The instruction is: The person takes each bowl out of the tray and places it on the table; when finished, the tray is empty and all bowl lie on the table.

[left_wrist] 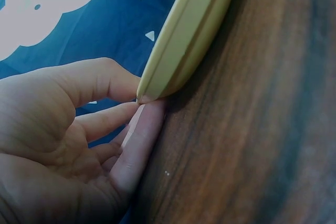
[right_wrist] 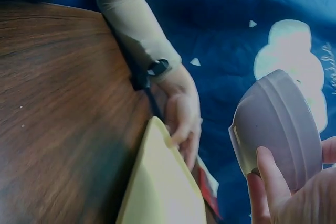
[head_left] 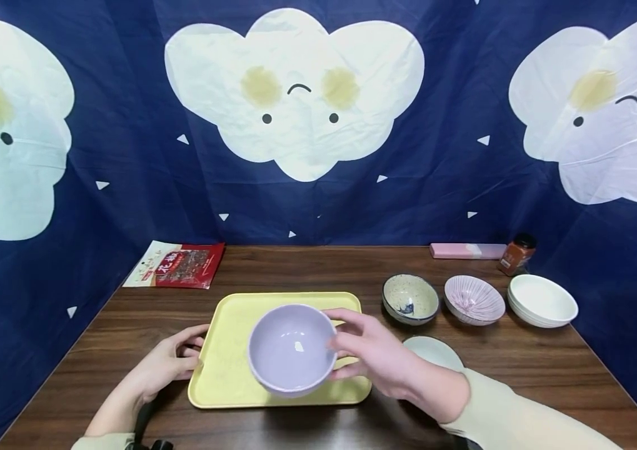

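Observation:
My right hand (head_left: 371,350) grips a glossy lavender bowl (head_left: 292,350) by its right side, thumb at the rim and fingers along the outside. The right wrist view shows this bowl (right_wrist: 278,124) raised above a yellow rectangular tray (right_wrist: 163,192), apart from it. In the head view the bowl hides part of the tray (head_left: 222,356), which lies on the wooden table. At the tray's left edge, my left hand (head_left: 169,359) pinches the rim. The left wrist view shows its fingertips meeting at the tray edge (left_wrist: 181,40), close to the tabletop.
Right of the tray stand a speckled bowl (head_left: 411,300), a pink-striped bowl (head_left: 474,300) and stacked white bowls (head_left: 543,300). A pale green dish (head_left: 433,351) is partly behind my right arm. Farther back lie a red spice packet (head_left: 189,265), a pink box (head_left: 464,251) and a spice jar (head_left: 517,255).

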Demonstrator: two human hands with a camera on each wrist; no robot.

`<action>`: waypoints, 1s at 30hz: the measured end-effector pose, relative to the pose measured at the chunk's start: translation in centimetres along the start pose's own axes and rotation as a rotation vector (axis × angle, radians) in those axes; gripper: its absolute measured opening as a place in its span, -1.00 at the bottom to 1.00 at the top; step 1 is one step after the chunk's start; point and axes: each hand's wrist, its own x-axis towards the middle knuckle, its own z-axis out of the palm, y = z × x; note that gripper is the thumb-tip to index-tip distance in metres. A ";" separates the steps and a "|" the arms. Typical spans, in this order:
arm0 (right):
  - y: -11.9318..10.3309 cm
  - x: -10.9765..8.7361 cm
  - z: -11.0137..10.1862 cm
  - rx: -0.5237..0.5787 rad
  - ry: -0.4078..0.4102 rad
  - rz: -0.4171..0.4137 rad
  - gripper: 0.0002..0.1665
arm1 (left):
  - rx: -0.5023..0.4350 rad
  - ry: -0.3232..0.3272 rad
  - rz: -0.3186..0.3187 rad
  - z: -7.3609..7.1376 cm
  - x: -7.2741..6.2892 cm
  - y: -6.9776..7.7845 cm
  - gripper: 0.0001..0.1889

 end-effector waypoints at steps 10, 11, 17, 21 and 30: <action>-0.2 -4.7 -6.6 0.046 0.031 -0.054 -0.29 | 0.004 0.013 -0.042 0.2 0.0 0.0 -0.17; -0.1 -5.1 -7.3 0.050 0.043 -0.052 -0.31 | 0.005 0.014 -0.045 0.2 0.0 0.0 -0.17; 0.7 -7.4 -11.6 0.057 0.080 -0.084 -0.52 | 0.013 0.023 -0.040 0.1 -0.1 0.0 -0.18; 1.2 -9.0 -14.1 0.078 0.082 -0.129 -0.49 | 0.010 0.016 -0.026 0.1 -0.2 -0.2 -0.18; 1.6 -12.8 -18.5 0.105 0.192 -0.188 -0.37 | 0.024 0.017 -0.030 0.0 -0.1 0.2 -0.19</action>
